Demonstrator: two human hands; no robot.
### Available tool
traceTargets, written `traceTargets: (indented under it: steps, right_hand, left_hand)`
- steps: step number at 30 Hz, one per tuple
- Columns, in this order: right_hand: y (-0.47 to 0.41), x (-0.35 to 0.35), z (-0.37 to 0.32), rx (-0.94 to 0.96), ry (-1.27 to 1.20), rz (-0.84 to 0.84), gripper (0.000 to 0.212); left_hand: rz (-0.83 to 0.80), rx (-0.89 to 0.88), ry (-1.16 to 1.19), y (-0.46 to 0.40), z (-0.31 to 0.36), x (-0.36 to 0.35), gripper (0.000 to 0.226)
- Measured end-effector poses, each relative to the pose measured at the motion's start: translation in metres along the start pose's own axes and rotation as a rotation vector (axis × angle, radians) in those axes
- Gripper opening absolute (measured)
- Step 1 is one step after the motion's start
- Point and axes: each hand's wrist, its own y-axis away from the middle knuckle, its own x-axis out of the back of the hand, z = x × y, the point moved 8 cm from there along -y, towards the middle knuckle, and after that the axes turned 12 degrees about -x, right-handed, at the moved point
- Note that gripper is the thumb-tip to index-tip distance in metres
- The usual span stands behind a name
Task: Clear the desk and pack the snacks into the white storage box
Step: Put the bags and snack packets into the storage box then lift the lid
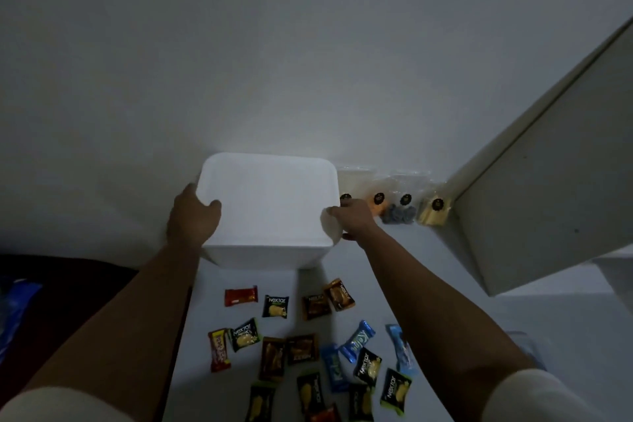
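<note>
— Although the room is dim, what can be made out of the largest thing?

— A white, round-cornered foam storage box (270, 205) with its lid on is seen at the back of the pale smooth desk (445, 271), against the wall; its base and left side are hidden by the lid and an arm.

— How is it held?

— It is gripped at both sides. The left hand (193, 216) is curled round the lid's left edge, thumb on top. The right hand (351, 217) is closed on the right front corner, its fingertips hidden behind the box.

— And the room around it?

— Bare desk is left to the right of the box. Small clear packets with dark round labels (406, 202) are lined up by the wall, blurred. Glossy crinkled snack wrappers (301, 346) are scattered in front; the nearest are cut off by the frame's bottom edge.
</note>
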Motion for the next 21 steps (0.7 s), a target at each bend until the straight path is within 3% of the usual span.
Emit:
traceTargets:
  steps: [3,7,13,17,21]
  right_hand:
    - [0.009,0.0,-0.003,0.058,-0.006,0.09,0.033]
    - [0.028,0.004,-0.013,0.113,-0.09,0.171,0.034]
    - [0.044,0.008,-0.03,0.117,-0.408,0.043,0.028]
    - [0.058,0.03,-0.043,0.201,-0.503,0.086,0.03]
    - [0.058,0.079,-0.024,0.187,-0.585,0.25,0.029]
  left_hand:
    - [-0.051,0.097,0.136,0.001,-0.024,-0.005,0.059]
    - [-0.003,0.151,0.317,-0.007,-0.034,-0.003,0.032]
    - [0.17,0.266,0.454,-0.01,-0.029,0.012,0.055]
    - [0.385,0.22,0.505,-0.002,0.004,0.035,0.044]
    - [0.347,0.048,0.46,0.017,0.057,0.022,0.045]
